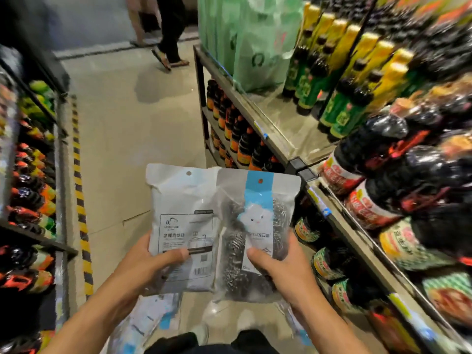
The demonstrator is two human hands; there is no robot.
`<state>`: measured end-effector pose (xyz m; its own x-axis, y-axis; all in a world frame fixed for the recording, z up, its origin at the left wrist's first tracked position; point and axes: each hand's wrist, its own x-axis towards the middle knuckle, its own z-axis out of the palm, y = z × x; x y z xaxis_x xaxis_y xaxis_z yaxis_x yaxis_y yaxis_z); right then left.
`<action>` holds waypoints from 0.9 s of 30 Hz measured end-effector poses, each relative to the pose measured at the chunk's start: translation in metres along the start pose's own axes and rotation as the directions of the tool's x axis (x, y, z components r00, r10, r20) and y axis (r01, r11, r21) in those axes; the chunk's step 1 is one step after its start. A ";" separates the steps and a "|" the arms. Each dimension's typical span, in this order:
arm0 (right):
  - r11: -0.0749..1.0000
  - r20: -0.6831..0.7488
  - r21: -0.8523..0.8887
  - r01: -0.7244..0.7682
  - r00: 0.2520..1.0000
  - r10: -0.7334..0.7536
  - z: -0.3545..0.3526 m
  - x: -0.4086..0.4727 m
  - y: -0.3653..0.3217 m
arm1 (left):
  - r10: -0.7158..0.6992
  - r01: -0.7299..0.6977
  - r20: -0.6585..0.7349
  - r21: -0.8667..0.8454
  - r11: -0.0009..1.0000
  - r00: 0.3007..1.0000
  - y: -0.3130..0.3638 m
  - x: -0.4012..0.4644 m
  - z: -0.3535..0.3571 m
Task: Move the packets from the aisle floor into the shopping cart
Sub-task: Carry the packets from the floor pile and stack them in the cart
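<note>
I hold two packets upright in front of me above the aisle floor. My left hand (150,261) grips a white packet (181,213) with its printed back side towards me, thumb across its lower edge. My right hand (278,269) grips a clear packet of steel scourers (258,226) with a blue strip and a cloud figure. The two packets overlap in the middle. More packets (150,320) lie blurred on the floor below my hands. No shopping cart is in view.
Shelves of dark sauce bottles (398,190) run along the right, with green-labelled bottles (339,80) and green bags (250,39) on top. A shelf rack (33,190) with a yellow-black striped edge (80,195) stands at the left. A person's legs (168,34) are far down the aisle.
</note>
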<state>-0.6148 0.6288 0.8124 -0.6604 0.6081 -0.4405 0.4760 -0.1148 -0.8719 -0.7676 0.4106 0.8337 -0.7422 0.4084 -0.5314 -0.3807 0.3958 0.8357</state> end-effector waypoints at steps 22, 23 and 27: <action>0.853 -0.598 0.509 -0.114 0.665 0.446 -0.004 -0.246 0.079 | -0.083 -0.154 0.725 0.254 0.955 0.684 0.001 -0.058 0.082; 0.845 -0.613 0.526 -0.096 0.646 0.456 -0.008 -0.261 0.084 | -0.088 -0.166 0.745 0.260 0.951 0.662 -0.002 -0.068 0.092; 0.823 -0.669 0.567 -0.022 0.570 0.477 -0.030 -0.319 0.109 | -0.123 -0.200 0.788 0.299 0.933 0.604 -0.018 -0.114 0.137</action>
<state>-0.3349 0.4457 0.8644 0.2389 0.8176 -0.5239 0.0771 -0.5538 -0.8291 -0.6007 0.4700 0.8606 0.0333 0.8457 -0.5325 -0.0421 0.5336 0.8447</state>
